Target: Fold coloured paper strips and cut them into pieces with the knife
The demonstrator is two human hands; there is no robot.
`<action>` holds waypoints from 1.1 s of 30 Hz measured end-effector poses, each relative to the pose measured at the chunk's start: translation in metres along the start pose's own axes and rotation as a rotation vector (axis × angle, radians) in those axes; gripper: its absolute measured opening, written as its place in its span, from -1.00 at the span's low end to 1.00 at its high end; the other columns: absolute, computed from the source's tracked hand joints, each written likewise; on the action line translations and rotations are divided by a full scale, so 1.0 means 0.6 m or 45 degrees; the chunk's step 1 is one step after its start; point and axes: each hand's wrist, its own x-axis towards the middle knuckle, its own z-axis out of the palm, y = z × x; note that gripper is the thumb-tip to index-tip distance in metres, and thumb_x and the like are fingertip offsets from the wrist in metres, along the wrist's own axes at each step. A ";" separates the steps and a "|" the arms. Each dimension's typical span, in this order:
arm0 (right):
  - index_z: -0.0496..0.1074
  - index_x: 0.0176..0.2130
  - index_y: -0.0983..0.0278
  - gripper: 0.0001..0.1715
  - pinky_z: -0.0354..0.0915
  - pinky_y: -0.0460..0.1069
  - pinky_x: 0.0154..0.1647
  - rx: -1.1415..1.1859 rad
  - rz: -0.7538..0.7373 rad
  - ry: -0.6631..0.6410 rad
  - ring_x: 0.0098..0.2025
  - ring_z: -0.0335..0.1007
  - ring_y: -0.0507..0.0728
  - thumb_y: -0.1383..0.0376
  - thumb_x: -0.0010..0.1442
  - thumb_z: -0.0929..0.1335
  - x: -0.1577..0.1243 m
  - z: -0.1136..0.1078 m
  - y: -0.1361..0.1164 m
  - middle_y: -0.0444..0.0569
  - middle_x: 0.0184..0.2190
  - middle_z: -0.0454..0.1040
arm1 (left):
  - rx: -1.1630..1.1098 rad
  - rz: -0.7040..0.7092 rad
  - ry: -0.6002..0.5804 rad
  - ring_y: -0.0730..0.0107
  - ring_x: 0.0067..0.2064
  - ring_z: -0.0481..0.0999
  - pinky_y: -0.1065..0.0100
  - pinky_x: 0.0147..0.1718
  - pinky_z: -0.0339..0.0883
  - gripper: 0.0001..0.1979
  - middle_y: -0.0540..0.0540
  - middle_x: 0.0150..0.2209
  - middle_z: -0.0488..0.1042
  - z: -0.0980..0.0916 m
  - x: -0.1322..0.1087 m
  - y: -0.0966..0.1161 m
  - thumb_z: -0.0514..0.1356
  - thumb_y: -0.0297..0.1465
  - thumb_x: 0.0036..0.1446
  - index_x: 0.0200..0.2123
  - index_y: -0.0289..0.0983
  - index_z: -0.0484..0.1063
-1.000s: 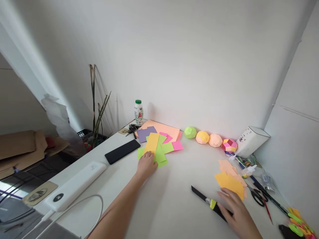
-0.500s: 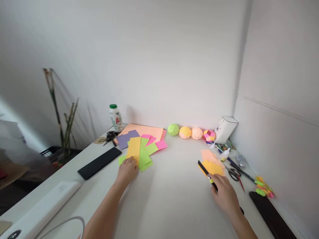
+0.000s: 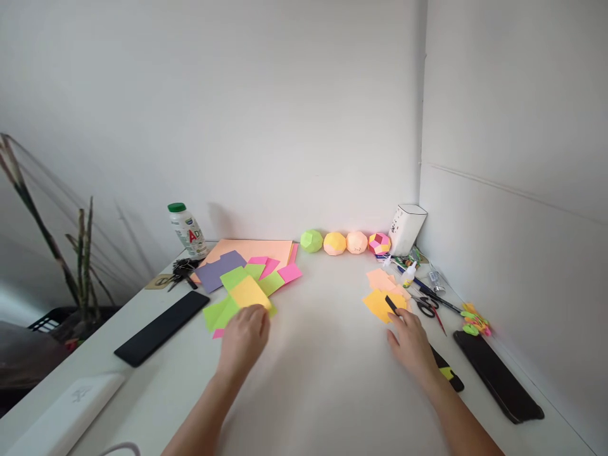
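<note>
My left hand [image 3: 244, 339] is closed at the lower end of a yellow paper piece [image 3: 249, 293], which lies over green paper pieces [image 3: 218, 313]. The fingertips are hidden behind the knuckles. On the right, my right hand [image 3: 411, 345] is over a utility knife [image 3: 445, 368] with a black and lime handle. The knife's dark tip shows past the fingers, above yellow paper pieces [image 3: 377, 306]; its middle is hidden under the hand. The thumb stands apart from the fingers, and they do not look wrapped round the knife.
Purple paper [image 3: 219, 271] and peach sheets [image 3: 256, 250] lie behind the left pile. Several paper balls [image 3: 335, 244] stand along the wall. Scissors [image 3: 425, 307], a glue bottle [image 3: 408, 274] and a black case [image 3: 496, 377] are at right. A white bottle [image 3: 189, 234] and black slab [image 3: 161, 329] are at left.
The view has turned right. My left hand has drawn the yellow paper nearer and turned it. My right hand's fingers have loosened from the utility knife, which now lies lower beneath the hand.
</note>
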 end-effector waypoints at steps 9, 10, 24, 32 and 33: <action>0.38 -0.01 0.22 -0.66 0.31 0.06 0.02 0.987 -0.694 -0.592 0.02 0.34 0.17 0.32 0.18 0.31 -0.047 -0.030 -0.119 0.04 -0.09 0.46 | -1.015 0.134 -0.775 0.50 -0.55 0.18 0.44 -0.54 0.02 -0.75 0.07 -0.59 0.20 -0.010 -0.114 0.191 -0.02 -0.41 0.15 -0.59 -0.24 0.10; 0.44 -0.15 0.23 -0.79 0.33 0.04 -0.05 1.056 -0.699 -0.631 -0.07 0.37 0.15 0.34 0.19 0.30 -0.048 -0.032 -0.123 0.00 -0.20 0.48 | -1.104 0.022 -0.833 0.50 -0.54 0.14 0.44 -0.54 0.00 -0.73 0.09 -0.60 0.15 -0.009 -0.115 0.193 -0.01 -0.37 0.15 -0.59 -0.23 0.08; 0.36 -0.38 0.26 -0.83 0.23 -0.10 -0.46 1.067 -0.058 -0.465 -0.47 0.30 0.03 0.32 0.21 0.22 -0.061 -0.016 -0.139 -0.13 -0.50 0.41 | -1.756 -0.807 -0.973 0.34 -0.27 0.43 0.32 -0.31 0.35 -0.58 -0.03 -0.28 0.35 -0.008 -0.100 0.174 0.16 -0.12 0.08 -0.09 -0.22 0.16; 0.31 -0.15 0.26 -0.79 0.36 -0.07 -0.46 0.938 -0.055 -0.248 -0.47 0.42 0.07 0.37 0.20 0.18 -0.072 -0.017 -0.143 -0.06 -0.43 0.50 | -1.120 -0.144 -0.440 0.34 -0.17 0.46 0.24 -0.32 0.49 -0.58 -0.27 0.12 0.11 0.009 -0.137 0.177 -0.02 -0.48 0.18 0.12 -0.22 0.05; 0.31 -0.15 0.26 -0.79 0.37 -0.06 -0.45 0.929 -0.054 -0.243 -0.45 0.44 0.07 0.37 0.21 0.18 -0.072 -0.015 -0.143 -0.06 -0.41 0.50 | -0.978 -0.042 -0.370 0.28 -0.11 0.44 0.18 -0.27 0.49 -0.60 -0.28 0.12 0.13 0.007 -0.138 0.179 -0.02 -0.51 0.17 0.09 -0.23 0.11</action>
